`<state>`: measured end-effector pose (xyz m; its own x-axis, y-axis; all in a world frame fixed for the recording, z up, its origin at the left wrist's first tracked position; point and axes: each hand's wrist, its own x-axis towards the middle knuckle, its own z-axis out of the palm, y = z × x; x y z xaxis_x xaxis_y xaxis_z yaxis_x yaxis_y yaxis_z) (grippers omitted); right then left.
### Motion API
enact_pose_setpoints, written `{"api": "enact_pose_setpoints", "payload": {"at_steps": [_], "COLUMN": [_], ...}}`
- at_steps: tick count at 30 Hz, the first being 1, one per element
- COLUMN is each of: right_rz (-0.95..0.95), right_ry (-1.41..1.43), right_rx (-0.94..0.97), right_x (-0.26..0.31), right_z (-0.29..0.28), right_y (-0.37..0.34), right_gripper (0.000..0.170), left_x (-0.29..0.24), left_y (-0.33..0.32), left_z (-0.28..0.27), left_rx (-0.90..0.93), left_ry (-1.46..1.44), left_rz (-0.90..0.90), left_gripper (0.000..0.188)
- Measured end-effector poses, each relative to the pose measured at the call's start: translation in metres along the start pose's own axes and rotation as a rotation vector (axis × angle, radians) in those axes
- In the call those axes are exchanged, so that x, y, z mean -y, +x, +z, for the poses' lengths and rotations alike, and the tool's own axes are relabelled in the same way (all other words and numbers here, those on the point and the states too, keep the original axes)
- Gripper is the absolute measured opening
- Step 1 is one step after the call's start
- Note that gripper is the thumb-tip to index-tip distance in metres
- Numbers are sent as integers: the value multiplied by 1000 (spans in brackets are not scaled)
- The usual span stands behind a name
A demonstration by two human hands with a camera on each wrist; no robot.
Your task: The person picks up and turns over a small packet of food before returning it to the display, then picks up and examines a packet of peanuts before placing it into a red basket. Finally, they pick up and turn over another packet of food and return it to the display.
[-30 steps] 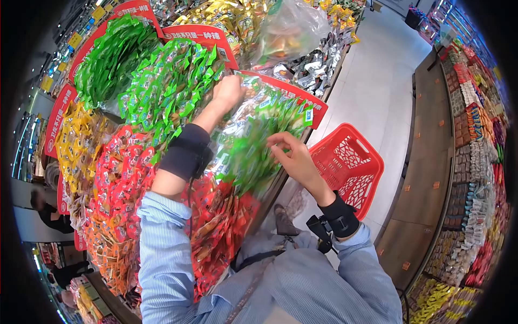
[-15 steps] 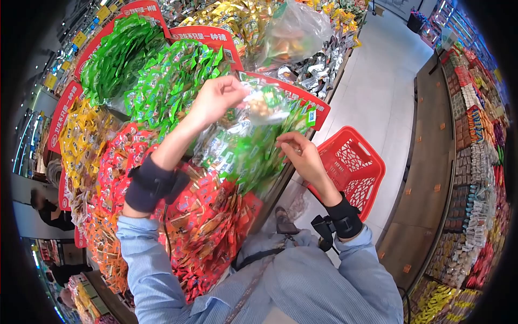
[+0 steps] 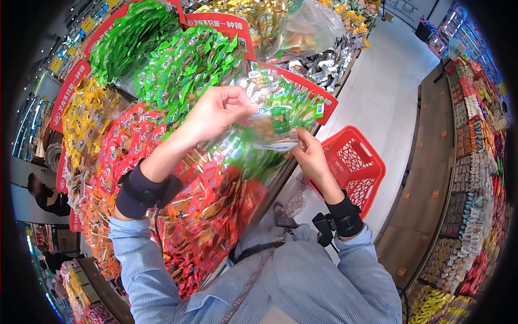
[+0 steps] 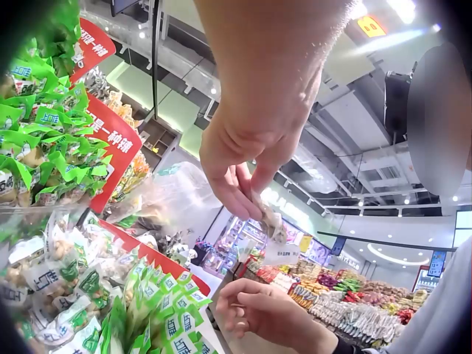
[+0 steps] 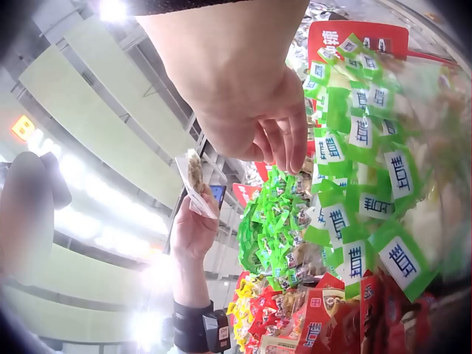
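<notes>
My left hand pinches a small clear packet with a green label, above the heaped snacks. In the left wrist view, thumb and fingers of the left hand grip one end of the packet. My right hand is at the packet's lower right in the head view. The wrist views show a gap between the right hand and the packet; its fingers are loosely bent and hold nothing. Green-and-white packets lie behind and below.
Red packets and green packets fill neighbouring compartments, with red signs along their edges. A knotted clear bag lies at the back. A red basket stands right of the display; shelves line the far side.
The left hand has risen from the heap with a packet and turned it label-up towards the right hand. My right hand has moved slightly right and down.
</notes>
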<state>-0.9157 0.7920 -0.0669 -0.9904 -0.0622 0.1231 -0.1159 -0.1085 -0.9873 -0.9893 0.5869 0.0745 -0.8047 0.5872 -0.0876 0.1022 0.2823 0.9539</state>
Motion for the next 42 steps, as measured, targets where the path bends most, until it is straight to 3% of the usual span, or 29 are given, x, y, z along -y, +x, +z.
{"api": "enact_pose_setpoints", "payload": {"at_steps": [11,15,23,32,42], "right_rz": [-51,64,35,80,103], "right_ry": [353,259,277,360,395], "right_rx": [78,64,103,57,115], "right_x": [48,50,48,52,68], "right_z": [2,14,45,70,70], "right_y": [-14,-24,-44,-73,-80], "right_gripper": [32,38,44,37,37], "left_x": [11,19,20,34,30], "left_y": [-10,-21,-60,-85,-94], "left_z": [13,20,13,11,12], "left_rx": [-44,-68,-52,4,26], "left_ry": [28,61,-63,-205,-197], "left_rz": [-11,-29,-13,-41,-45], "left_gripper": [7,6,4,16,14]}}
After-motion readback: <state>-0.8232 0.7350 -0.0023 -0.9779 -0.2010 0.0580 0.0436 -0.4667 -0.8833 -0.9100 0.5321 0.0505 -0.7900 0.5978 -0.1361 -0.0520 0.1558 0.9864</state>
